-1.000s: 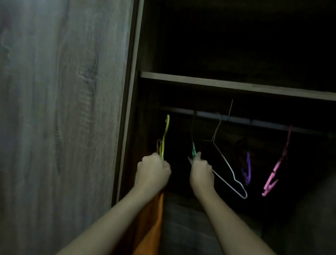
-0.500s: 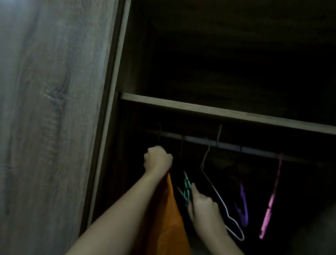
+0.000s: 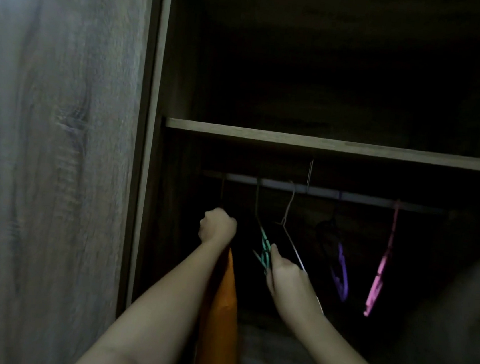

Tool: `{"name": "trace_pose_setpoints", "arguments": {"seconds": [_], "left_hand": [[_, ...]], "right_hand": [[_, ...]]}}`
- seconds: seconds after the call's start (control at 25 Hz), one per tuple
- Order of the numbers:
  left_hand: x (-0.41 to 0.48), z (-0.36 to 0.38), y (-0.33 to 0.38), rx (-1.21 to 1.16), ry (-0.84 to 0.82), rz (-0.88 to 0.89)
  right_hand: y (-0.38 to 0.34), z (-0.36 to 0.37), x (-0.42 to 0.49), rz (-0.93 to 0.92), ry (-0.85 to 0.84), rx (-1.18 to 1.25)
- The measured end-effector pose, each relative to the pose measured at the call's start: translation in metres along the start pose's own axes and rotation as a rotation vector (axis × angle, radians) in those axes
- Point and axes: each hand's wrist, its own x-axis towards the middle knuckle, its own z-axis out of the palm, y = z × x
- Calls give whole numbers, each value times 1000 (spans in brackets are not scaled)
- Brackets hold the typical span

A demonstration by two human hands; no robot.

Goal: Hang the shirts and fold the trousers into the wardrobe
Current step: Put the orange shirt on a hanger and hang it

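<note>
The left arm was stretched forward and upward into the open wardrobe (image 3: 147,171), the wrist straight. The left hand (image 3: 217,227) was drawn into a tight fist just below the rail (image 3: 356,197), knuckles uppermost. The fist was clenched on the top of the orange shirt (image 3: 222,314), which hung straight down from under it, close along the forearm, at the left end of the hanging space. A thin dark hook (image 3: 222,193) was seen running from the fist up to the rail; whether it was seated over the rail could not be told in the dim light.

The right arm was raised beside it at a lower angle, and the right hand (image 3: 287,277) was turned with its back to the camera. Its thumb (image 3: 274,251) was extended upward and laid against the teal hanger (image 3: 264,244). The sloping arm of the white wire hanger (image 3: 289,205) passed behind the hand. The fingers were hidden by the back of the hand, so how far they were curled, and whether either hanger was truly gripped, could not be told.

A purple hanger (image 3: 340,272) and a pink hanger (image 3: 379,280) were hung further right on the rail, below the shelf (image 3: 341,147).
</note>
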Motion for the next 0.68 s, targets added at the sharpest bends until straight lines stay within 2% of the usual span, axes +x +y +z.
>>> {"name": "trace_pose_setpoints", "arguments": {"seconds": [0.12,0.28,0.4,0.68], "left_hand": [[-13,-8,-5,89,-51,82],[-73,-18,-18,362,39,179],[-128,-29,-38,401,31,246],[-253,-70,-130,503,91,151]], "right_hand": [[-7,-5,-12,13,-37,13],[-11,-17,-34,30,-65,8],[-21,-27,-56,-25,-53,21],[-73,-14,-124,-215,-126,239]]}}
